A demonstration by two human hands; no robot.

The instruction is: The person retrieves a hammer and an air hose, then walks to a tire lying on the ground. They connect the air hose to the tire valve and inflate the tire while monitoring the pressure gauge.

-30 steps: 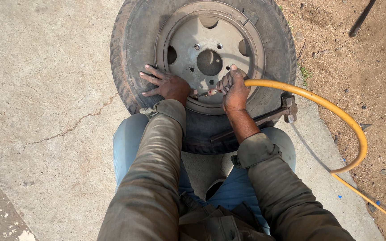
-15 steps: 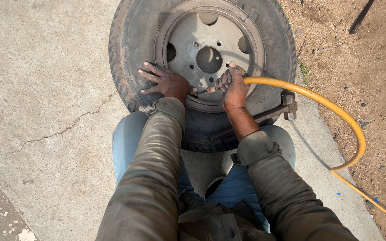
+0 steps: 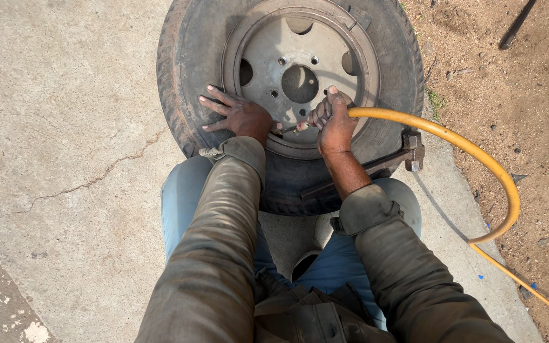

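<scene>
The yellow hose (image 3: 452, 143) ends at the steel rim (image 3: 300, 76) of the worn tyre (image 3: 185, 89) lying flat on concrete — the right hand (image 3: 335, 124) grips its end closed-fisted, while the left hand (image 3: 239, 114) presses fingers spread, apparently steadying the wheel. A hammer (image 3: 411, 152) rests beside.

Cracked concrete slab (image 3: 65, 127) bearing a flat-lying tyre (image 3: 185, 76), a hammer (image 3: 408, 152) and a yellow hose (image 3: 478, 159).

floor: cracked concrete slab (image 3: 65, 127) | R side: bare brown dirt (image 3: 522, 82) w/ pebbles | light: hard sun
</scene>
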